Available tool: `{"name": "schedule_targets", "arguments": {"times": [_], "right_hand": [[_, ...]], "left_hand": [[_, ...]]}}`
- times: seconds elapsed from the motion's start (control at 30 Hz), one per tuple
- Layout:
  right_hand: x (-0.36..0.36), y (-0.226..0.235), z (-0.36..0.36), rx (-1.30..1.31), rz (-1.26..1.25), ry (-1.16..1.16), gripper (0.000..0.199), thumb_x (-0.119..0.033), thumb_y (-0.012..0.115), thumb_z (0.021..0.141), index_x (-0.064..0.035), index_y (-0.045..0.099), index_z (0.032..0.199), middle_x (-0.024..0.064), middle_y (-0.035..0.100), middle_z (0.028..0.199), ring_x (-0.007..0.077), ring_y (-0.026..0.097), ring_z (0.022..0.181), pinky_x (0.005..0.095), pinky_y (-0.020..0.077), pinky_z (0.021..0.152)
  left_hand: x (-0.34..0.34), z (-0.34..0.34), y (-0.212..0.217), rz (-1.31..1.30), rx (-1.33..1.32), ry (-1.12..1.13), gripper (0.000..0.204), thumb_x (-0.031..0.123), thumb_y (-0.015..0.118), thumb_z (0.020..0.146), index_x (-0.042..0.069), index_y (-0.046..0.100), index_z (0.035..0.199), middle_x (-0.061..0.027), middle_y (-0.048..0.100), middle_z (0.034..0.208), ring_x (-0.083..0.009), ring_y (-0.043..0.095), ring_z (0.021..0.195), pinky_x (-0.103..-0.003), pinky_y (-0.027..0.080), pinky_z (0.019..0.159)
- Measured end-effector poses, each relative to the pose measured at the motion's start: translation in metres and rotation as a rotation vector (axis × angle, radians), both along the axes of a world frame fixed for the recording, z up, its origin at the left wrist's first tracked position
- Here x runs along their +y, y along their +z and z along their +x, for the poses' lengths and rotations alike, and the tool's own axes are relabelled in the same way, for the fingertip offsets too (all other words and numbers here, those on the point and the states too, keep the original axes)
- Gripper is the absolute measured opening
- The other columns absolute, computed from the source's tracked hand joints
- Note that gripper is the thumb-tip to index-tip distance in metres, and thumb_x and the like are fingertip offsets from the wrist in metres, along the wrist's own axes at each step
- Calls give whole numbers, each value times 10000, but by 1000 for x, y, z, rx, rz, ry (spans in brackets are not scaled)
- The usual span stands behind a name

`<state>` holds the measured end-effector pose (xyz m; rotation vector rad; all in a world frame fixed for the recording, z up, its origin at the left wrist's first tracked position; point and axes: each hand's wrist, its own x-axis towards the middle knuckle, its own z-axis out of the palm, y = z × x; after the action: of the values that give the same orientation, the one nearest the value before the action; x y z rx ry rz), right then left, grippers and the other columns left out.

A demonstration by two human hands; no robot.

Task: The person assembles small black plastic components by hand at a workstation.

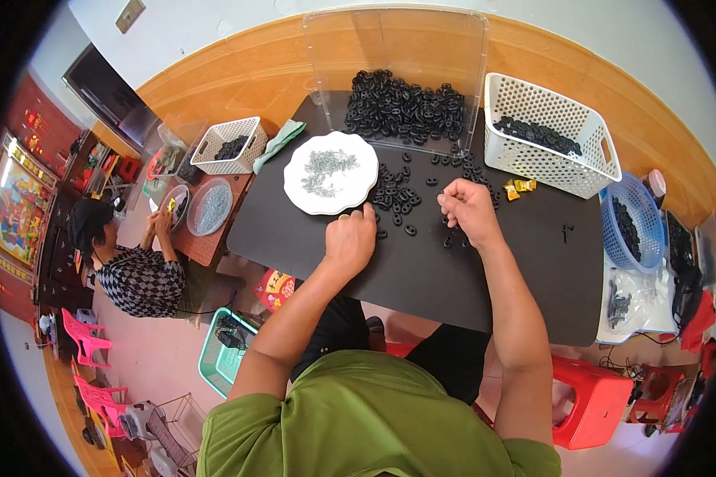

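My left hand point(350, 237) rests curled on the black table point(422, 270), just below the rim of a white plate point(332, 172) that holds small grey metal pieces. My right hand point(468, 208) is bent over scattered black rings point(398, 195), its fingertips pinched near a few of them; whether it holds one I cannot tell. A large heap of black rings point(406, 107) lies in a clear plastic bin point(398, 71) at the table's far side.
A white perforated basket point(549, 135) with black parts stands far right, a blue basket point(632, 226) beyond it. Yellow pieces point(521, 188) lie near the white basket. A person point(135, 266) sits at a side table on the left. A red stool point(593, 397) stands lower right.
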<state>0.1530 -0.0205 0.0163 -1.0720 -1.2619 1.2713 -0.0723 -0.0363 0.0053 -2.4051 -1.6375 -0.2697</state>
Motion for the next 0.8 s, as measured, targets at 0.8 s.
{"name": "schedule_targets", "arguments": {"times": [0.8], "right_hand": [[-1,0,-3,-56,-28,-18,112,-76,606,783,-39,533,706,8,528,615,44,467,488,185,407,426]], "left_hand": [[26,5,8,11,-235,-211,86,45,561,664,-11,529,722,-160,555,708,-302,582,657,-366,491,584]]}}
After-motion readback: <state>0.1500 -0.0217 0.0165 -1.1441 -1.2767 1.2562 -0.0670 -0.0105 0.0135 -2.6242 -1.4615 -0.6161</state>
